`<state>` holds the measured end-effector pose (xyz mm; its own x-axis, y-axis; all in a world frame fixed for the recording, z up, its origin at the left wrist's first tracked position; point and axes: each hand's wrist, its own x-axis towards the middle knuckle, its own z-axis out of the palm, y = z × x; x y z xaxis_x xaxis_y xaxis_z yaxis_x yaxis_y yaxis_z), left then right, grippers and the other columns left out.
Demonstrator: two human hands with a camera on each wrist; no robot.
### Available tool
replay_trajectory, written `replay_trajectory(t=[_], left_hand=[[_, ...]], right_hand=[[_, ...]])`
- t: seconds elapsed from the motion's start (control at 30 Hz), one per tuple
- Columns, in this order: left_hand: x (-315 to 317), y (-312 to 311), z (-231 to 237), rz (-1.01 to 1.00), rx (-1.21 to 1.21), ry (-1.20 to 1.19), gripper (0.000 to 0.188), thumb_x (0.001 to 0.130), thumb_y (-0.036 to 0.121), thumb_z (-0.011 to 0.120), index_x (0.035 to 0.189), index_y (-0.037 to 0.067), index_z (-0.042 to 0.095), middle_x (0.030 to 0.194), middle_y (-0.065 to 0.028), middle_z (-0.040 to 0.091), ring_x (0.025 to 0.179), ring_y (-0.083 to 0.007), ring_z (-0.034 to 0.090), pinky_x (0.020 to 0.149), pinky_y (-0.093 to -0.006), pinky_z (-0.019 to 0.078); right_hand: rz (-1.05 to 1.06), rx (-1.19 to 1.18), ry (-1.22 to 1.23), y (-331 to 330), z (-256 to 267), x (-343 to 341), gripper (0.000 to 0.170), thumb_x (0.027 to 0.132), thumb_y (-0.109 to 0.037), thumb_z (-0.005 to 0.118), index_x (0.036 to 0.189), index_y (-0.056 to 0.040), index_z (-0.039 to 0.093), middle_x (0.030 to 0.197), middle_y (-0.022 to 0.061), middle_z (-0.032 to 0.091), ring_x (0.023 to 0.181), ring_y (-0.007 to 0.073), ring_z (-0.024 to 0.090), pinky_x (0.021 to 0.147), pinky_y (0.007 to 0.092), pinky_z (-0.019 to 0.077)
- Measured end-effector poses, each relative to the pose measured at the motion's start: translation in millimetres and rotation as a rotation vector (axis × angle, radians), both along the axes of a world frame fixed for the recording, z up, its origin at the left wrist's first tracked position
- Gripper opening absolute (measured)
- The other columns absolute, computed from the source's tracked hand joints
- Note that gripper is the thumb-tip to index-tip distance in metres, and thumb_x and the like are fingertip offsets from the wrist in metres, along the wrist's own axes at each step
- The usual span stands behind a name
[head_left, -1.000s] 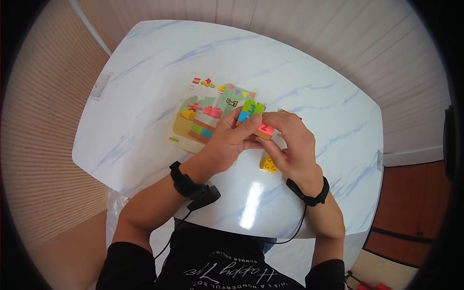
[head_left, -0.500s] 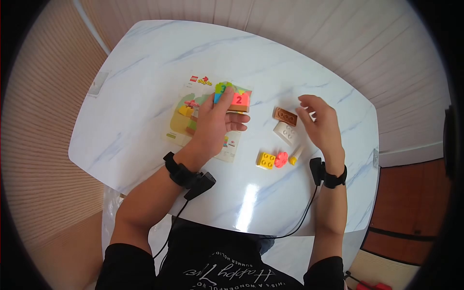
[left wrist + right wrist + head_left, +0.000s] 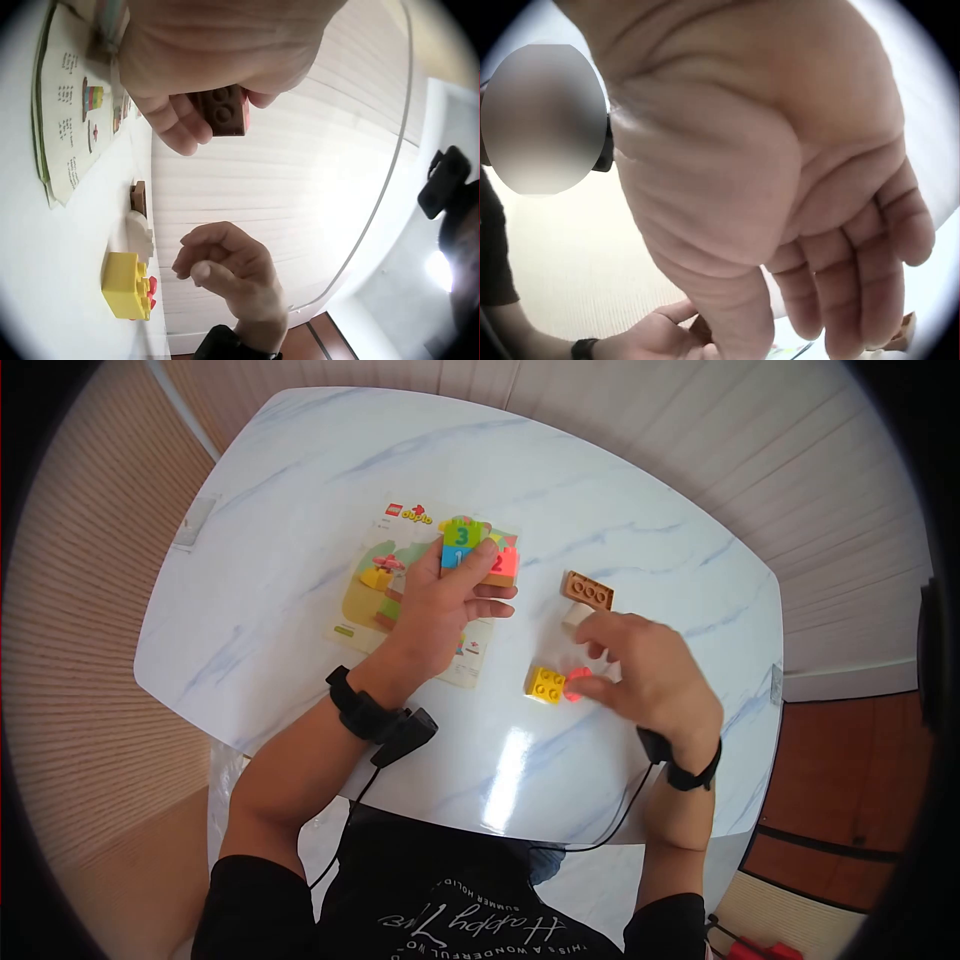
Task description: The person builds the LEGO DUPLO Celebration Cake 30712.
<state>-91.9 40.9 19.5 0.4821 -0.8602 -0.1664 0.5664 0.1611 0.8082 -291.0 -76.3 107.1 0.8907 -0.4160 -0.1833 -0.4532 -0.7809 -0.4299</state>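
My left hand (image 3: 432,605) holds a joined group of toy bricks over the booklet. In it, a green brick with a 3 (image 3: 462,536) sits on a blue brick with a 1 (image 3: 453,556), beside a red brick with a 2 (image 3: 505,564); a brown base (image 3: 227,120) shows underneath. My right hand (image 3: 655,670), its fingers loosely bent and holding nothing, hovers above the loose pieces. Nearest to it are a pink flower piece (image 3: 574,682), partly covered by the thumb, and a white brick (image 3: 576,616), partly behind the fingers.
A yellow brick (image 3: 546,685) stands left of the flower piece. Farther back, an overturned brown brick (image 3: 589,590) lies by the white one. The Lego Duplo booklet (image 3: 350,605) lies flat on the marbled table (image 3: 300,480) under my left hand.
My right hand let go of the joined bricks, swung right, then came back over the loose pieces, hiding a white-and-yellow piece. My left hand carried the joined bricks leftward, then stayed nearly still.
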Motion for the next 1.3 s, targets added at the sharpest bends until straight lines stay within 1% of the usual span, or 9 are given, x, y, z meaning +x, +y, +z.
replay_trajectory(t=[0.2, 0.3, 0.37, 0.5, 0.63, 0.8, 1.03, 1.1, 1.3], left_hand=[[0, 0, 0, -0.013, 0.005, -0.008, 0.04, 0.101, 0.029, 0.061, 0.133, 0.006, 0.052, 0.105, -0.0062, 0.067, 0.091, -0.0172, 0.067, 0.078, -0.0355, 0.058], [1, 0, -2, -0.022, 0.007, -0.021, 0.04, 0.101, 0.028, 0.061, 0.133, 0.006, 0.052, 0.105, -0.0062, 0.067, 0.092, -0.0171, 0.068, 0.078, -0.0356, 0.0582], [0, 1, -1, -0.017, 0.002, -0.028, 0.039, 0.101, 0.028, 0.06, 0.134, 0.006, 0.052, 0.106, -0.0065, 0.067, 0.093, -0.0171, 0.068, 0.077, -0.0357, 0.0583], [-2, 2, 8, -0.034, 0.024, -0.053, 0.04, 0.103, 0.025, 0.057, 0.137, 0.006, 0.05, 0.109, -0.0077, 0.067, 0.094, -0.0175, 0.069, 0.077, -0.0358, 0.0586], [-4, 5, 11, -0.094, 0.011, -0.054, 0.04, 0.104, 0.024, 0.056, 0.139, 0.005, 0.049, 0.11, -0.0082, 0.067, 0.094, -0.0178, 0.069, 0.077, -0.0359, 0.0587], [-7, 7, 8, -0.184, -0.02, -0.054, 0.042, 0.103, 0.021, 0.055, 0.141, 0.004, 0.046, 0.111, -0.0085, 0.066, 0.093, -0.0181, 0.069, 0.076, -0.0362, 0.059], [-11, 7, 6, -0.194, 0.023, -0.048, 0.044, 0.103, 0.019, 0.056, 0.143, 0.004, 0.045, 0.109, -0.0087, 0.065, 0.092, -0.0185, 0.068, 0.078, -0.0376, 0.0596], [-14, 7, 9, -0.217, 0.033, -0.075, 0.047, 0.101, 0.017, 0.06, 0.143, 0.004, 0.045, 0.109, -0.0075, 0.065, 0.092, -0.0174, 0.068, 0.078, -0.0378, 0.0597], [-21, 10, 9, -0.268, 0.039, -0.141, 0.05, 0.098, 0.017, 0.065, 0.143, 0.006, 0.048, 0.11, -0.005, 0.066, 0.094, -0.0145, 0.067, 0.078, -0.0363, 0.0597]], right_hand=[[0.286, -0.352, 0.118, 34, -34, 17, 0.035, 0.076, -0.022, 0.082, 0.101, -0.0076, 0.062, 0.087, 0.009, 0.065, 0.097, 0.0285, 0.06, 0.089, 0.0407, 0.0468], [0.343, -0.192, -0.167, 24, -17, 16, 0.036, 0.077, -0.013, 0.08, 0.108, -0.0056, 0.063, 0.09, 0.0097, 0.067, 0.088, 0.0271, 0.065, 0.081, 0.0374, 0.0504], [0.027, 0.295, -0.292, 20, 4, 16, 0.04, 0.08, -0.001, 0.075, 0.118, -0.0038, 0.062, 0.092, 0.0084, 0.068, 0.075, 0.0207, 0.067, 0.073, 0.0303, 0.0519], [0.022, 0.527, -0.558, 6, -5, 11, 0.041, 0.086, 0.007, 0.067, 0.125, -0.0027, 0.06, 0.096, 0.0062, 0.066, 0.072, 0.0089, 0.064, 0.07, 0.0244, 0.0498], [0.019, 0.699, -0.688, 6, -10, 14, 0.036, 0.091, 0.005, 0.064, 0.126, -0.0001, 0.059, 0.1, 0.006, 0.066, 0.074, 0.0099, 0.065, 0.072, 0.024, 0.0513], [-0.187, 1.142, -0.757, 4, -8, 15, 0.031, 0.106, -0.021, 0.05, 0.126, 0.0011, 0.059, 0.099, 0.0073, 0.064, 0.072, 0.0108, 0.063, 0.068, 0.0232, 0.0538], [-0.324, 1.041, -0.712, -8, -25, 16, 0.035, 0.106, -0.032, 0.053, 0.106, 0.0005, 0.066, 0.082, 0.0028, 0.063, 0.063, 0.0061, 0.056, 0.057, 0.0206, 0.0458], [-0.288, 0.775, -0.727, -7, -30, 20, 0.028, 0.101, -0.029, 0.063, 0.093, -0.0015, 0.066, 0.075, -0.0007, 0.061, 0.061, 0.0031, 0.052, 0.055, 0.0192, 0.041], [-0.294, 0.7, -0.73, 0, -37, 25, 0.02, 0.088, -0.014, 0.078, 0.083, -0.0029, 0.062, 0.068, -0.0028, 0.06, 0.057, 0.001, 0.05, 0.051, 0.0187, 0.038]])
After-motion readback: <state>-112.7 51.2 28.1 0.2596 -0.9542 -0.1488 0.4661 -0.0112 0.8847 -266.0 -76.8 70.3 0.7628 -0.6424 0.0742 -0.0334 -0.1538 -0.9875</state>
